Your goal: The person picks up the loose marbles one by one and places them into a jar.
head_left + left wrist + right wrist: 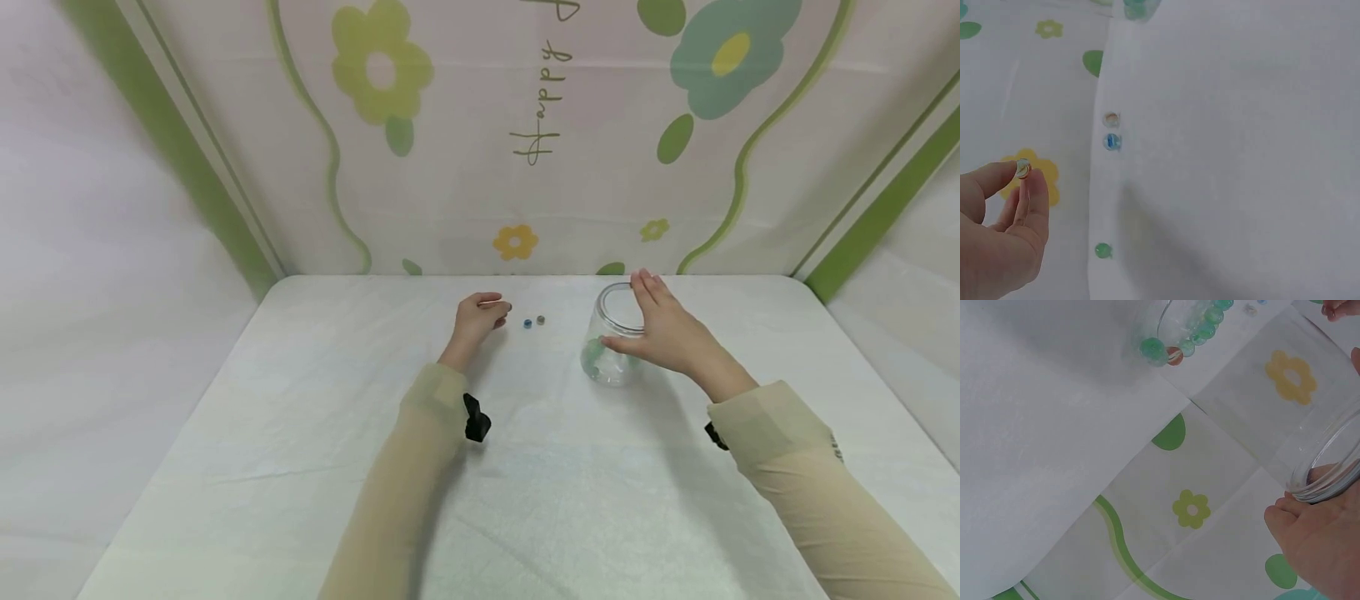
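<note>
My left hand (477, 322) is raised over the table's far part, pinching a clear marble with an orange-and-white swirl (1024, 169) between thumb and fingertips. Close to it on the cloth lie a blue marble (1112, 142), a brownish clear marble (1110, 119) and a green marble (1104, 250); the left hand hides the green one in the head view. My right hand (670, 335) holds an upright clear glass jar (611, 375) near its rim, thumb on the near side and fingers at the far side. Several green marbles (1205, 330) and a reddish-brown one (1174, 356) lie at its bottom.
White cloth covers the table (300, 433), whose far edge meets an upright curtain (457, 183) printed with flowers. White side walls (82, 292) with green bands stand left and right. Black wrist mounts (476, 419) sit at the sleeves.
</note>
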A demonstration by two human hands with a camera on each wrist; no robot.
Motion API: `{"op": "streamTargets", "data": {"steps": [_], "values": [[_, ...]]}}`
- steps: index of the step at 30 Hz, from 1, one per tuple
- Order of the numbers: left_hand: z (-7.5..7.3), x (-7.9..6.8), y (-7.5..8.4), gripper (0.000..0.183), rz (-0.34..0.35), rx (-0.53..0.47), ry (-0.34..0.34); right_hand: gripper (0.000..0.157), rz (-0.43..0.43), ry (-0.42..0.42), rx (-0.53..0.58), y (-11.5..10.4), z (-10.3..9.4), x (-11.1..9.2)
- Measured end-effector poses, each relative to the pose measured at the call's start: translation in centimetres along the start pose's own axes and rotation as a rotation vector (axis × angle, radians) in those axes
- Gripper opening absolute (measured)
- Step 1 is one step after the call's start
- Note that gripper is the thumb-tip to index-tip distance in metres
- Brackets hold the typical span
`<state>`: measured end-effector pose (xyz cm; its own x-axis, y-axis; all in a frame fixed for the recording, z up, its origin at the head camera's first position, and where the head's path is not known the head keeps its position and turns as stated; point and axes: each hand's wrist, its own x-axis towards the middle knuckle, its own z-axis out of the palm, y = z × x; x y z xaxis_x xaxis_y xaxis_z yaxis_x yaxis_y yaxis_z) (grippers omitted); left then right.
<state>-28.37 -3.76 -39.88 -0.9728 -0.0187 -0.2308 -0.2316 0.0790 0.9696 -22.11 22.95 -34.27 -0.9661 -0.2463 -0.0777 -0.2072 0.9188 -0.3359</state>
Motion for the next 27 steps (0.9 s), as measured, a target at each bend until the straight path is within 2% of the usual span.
{"op": "streamTargets", "data": {"steps": [5,9,15,19,22,27], "values": [[1.1,-0.9,1.8,0.039,-0.026,-0.097,-0.076,0.111,0.003,-0.004,0.003,0.0,0.0,0.0],[2.2,-1.7,3.0,0.036,-0.041,-0.137,-0.135,0.111,0.001,0.0,-0.002,0.0,0.0,0.0],[4.0,-2.9,4.5,0.039,-0.01,-0.116,-0.218,0.111,0.004,-0.003,0.0,0.0,0.0,0.1],[5.4,-3.8,5.4,0.039,0.013,-0.139,-0.264,0.111,0.007,-0.007,0.002,0.0,0.0,0.1],[6.3,-4.3,5.8,0.039,0.033,-0.141,-0.289,0.111,0.006,-0.007,0.002,0.0,-0.1,0.0],[7.5,-4.9,6.0,0.037,0.075,-0.085,-0.309,0.112,0.003,-0.015,0.003,0.0,-0.1,0.0]]}}
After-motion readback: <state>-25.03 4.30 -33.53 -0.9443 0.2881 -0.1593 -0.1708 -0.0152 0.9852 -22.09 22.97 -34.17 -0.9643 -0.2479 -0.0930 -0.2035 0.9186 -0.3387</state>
